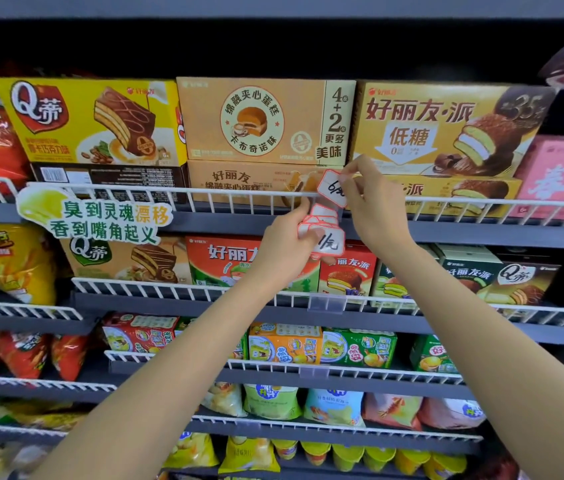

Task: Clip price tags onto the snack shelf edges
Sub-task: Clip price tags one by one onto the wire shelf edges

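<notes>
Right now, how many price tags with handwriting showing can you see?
2. One price tag is pinched in the right hand at the top shelf rail. The other fronts the stack gripped by the left hand; tags behind it are hidden.

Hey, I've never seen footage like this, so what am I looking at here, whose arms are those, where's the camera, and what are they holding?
There is no machine here. The one picture comes from a wide-angle camera worn on a person's head, looking forward at a shop's snack shelves, so the two bare arms reaching up from below are that person's own.

The right hand pinches a single price tag, white with a red border and handwritten figures, and holds it at the white wire rail on the front of the upper shelf, in front of a tan cake box. Whether it is clipped on yet, I cannot tell.

The left hand grips a small stack of similar tags just below.

Around them sit boxes of snack cakes, with bags of crisps on the left and on the lower shelves.
</notes>
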